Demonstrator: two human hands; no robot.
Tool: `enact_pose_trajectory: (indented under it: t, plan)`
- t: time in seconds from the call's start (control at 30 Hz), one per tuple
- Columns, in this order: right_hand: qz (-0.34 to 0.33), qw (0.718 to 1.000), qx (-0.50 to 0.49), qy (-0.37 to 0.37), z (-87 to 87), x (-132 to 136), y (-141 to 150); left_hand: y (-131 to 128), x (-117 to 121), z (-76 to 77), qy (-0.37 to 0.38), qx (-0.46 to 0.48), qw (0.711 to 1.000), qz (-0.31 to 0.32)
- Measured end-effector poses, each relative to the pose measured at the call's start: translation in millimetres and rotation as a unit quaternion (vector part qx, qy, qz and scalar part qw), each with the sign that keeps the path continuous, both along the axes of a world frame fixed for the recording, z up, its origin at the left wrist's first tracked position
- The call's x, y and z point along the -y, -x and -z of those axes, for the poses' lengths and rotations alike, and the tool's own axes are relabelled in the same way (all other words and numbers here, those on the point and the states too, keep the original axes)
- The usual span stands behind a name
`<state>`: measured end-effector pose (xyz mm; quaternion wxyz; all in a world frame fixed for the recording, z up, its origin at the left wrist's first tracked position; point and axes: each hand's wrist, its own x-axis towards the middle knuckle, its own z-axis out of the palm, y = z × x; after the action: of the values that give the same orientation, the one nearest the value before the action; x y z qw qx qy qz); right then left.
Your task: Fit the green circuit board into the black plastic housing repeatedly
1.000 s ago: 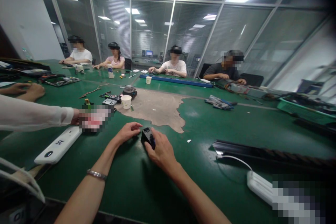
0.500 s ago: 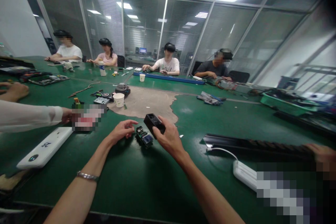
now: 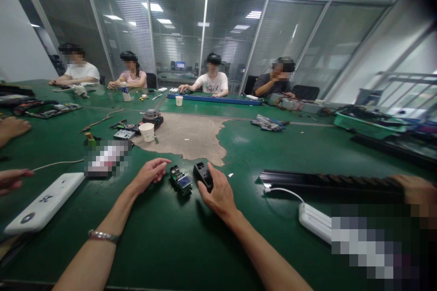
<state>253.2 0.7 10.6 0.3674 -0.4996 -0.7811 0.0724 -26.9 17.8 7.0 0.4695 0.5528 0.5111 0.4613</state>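
Observation:
My right hand (image 3: 219, 193) grips a black plastic casing (image 3: 201, 173) with cutouts in its top face, thumb on the near side and fingers along the far side. Just left of the casing, a small green circuit board assembly (image 3: 180, 181) with a blue display lies on the table, touched by neither hand. My left hand (image 3: 152, 176) hovers or rests at the left of that board, holding nothing, its index finger stretched toward it and the other fingers loosely bent.
A white power bank (image 3: 46, 202) lies at left, beside a co-worker's hand (image 3: 13, 179) and a cable. A paper cup (image 3: 147, 132) stands beyond on a brown patch (image 3: 184, 134). At right are a black rail (image 3: 290, 181), another white power bank (image 3: 316, 223) and gloves (image 3: 268, 123).
My right hand has lowered the black casing beside the circuit board. My left hand stays near the board. At left, a co-worker's hand has drawn back from the blurred device.

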Motion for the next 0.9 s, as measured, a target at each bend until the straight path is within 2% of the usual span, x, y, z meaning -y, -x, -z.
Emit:
enact_pose_trajectory:
  t: [0.1,0.3,0.4,0.53,0.63,0.73,0.83,0.9]
  plan:
    - [-0.015,1.000,-0.012,-0.002,-0.2,3,-1,-1,-2,0.2,0.011,-0.014,1.000,-0.012]
    - [-0.016,1.000,-0.018,0.016,3.6,7,-5,-2,-12,3.4,0.039,-0.068,0.997,0.016]
    - [-0.015,0.999,-0.015,0.026,6.6,6,-5,-3,-15,4.4,0.050,-0.100,0.994,0.010]
    - [-0.011,0.998,-0.032,0.046,5.6,2,-6,-5,-12,3.3,0.024,-0.082,0.996,-0.012]
    - [-0.001,0.994,-0.084,0.065,-7.0,-1,-4,-4,-9,2.1,0.011,-0.041,0.999,-0.026]
    - [-0.020,0.990,-0.128,0.053,-28.5,0,5,-1,-9,2.1,0.011,-0.013,1.000,-0.024]
    - [-0.061,0.989,-0.129,0.025,-46.4,3,24,0,-9,3.1,0.011,0.005,1.000,-0.017]
    - [-0.081,0.991,-0.104,0.024,-51.1,5,40,1,-9,4.0,0.010,0.012,1.000,-0.015]
